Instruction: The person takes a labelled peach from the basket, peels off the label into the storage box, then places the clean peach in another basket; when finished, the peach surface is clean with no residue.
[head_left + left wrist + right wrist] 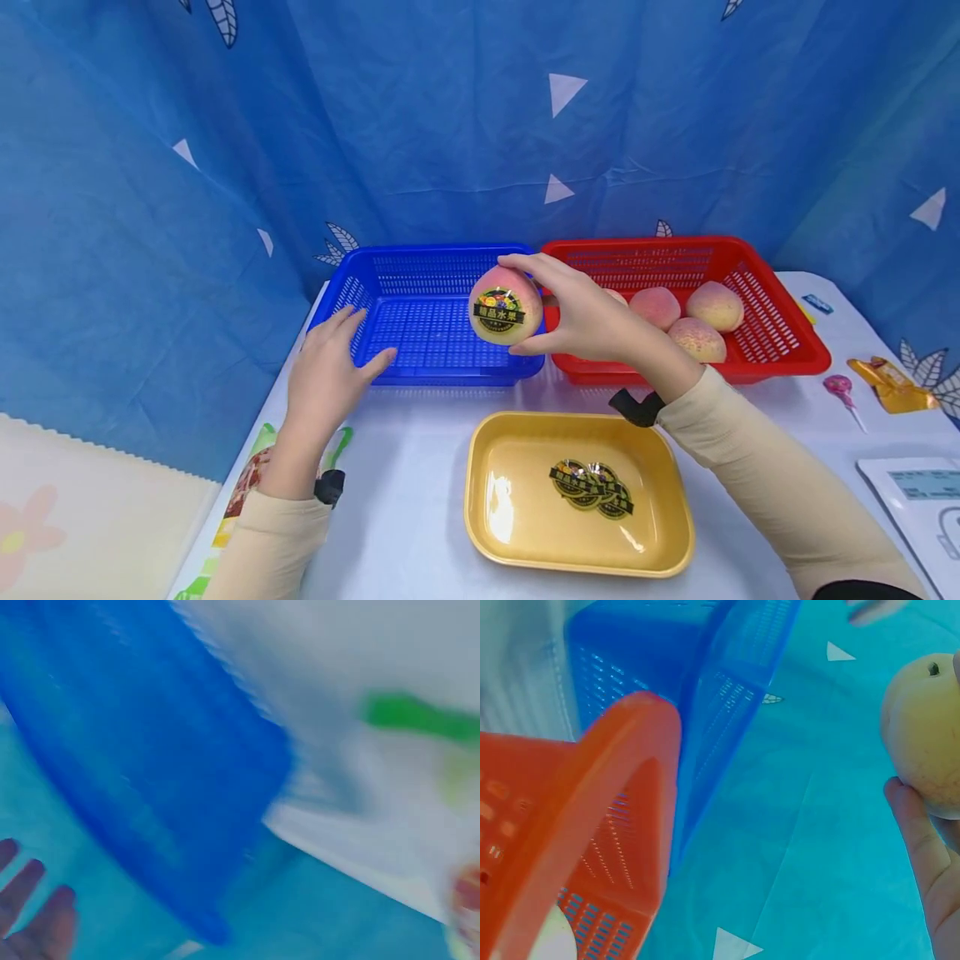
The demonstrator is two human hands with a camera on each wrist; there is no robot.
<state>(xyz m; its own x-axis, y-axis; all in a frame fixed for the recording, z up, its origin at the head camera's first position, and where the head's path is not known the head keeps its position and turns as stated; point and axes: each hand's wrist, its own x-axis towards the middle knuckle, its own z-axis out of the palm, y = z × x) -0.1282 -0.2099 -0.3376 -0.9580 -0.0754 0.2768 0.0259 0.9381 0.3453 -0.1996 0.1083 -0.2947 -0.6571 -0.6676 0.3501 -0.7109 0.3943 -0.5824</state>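
Observation:
My right hand [588,317] holds a pink and cream peach [506,306] between thumb and fingers, above the right end of the blue basket [442,379]. A round black and gold fruit sticker [498,310] on the peach faces the head camera. In the right wrist view the same peach [922,735] shows its stem hollow. My left hand [324,379], fingers spread and holding nothing, hovers by the blue basket's left front side. Several more peaches [655,308] lie in the red basket [765,367], partly hidden behind my right hand and forearm.
A yellow tray [495,546] with several loose fruit stickers [592,486] stands in front of the baskets. On the right lie a lollipop [842,390], a gold wrapper [892,385] and a white package [918,500]. A colourful bag [251,479] sits behind my left forearm. Blue curtain hangs behind.

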